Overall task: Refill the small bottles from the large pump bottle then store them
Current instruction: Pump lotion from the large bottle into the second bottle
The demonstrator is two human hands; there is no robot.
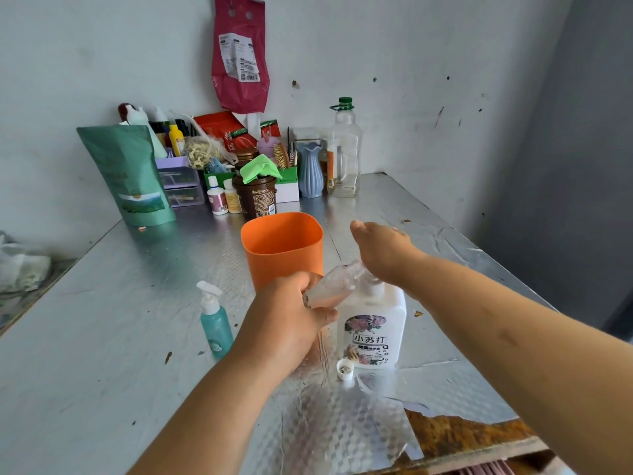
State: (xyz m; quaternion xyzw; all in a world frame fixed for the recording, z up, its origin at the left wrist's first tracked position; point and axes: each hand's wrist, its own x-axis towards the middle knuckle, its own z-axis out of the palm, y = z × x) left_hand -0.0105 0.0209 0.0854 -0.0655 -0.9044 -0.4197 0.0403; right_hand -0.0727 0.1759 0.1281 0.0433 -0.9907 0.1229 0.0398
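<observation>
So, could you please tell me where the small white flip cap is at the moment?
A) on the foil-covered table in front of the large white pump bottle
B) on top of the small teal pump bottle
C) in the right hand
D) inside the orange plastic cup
A: the small white flip cap lies on the foil-covered table, close by the base of the large white pump bottle.

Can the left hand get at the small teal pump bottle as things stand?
Probably not yet. The small teal pump bottle stands unobstructed nearby, but the left hand holds the small clear bottle at the spout of the large white pump bottle.
</observation>
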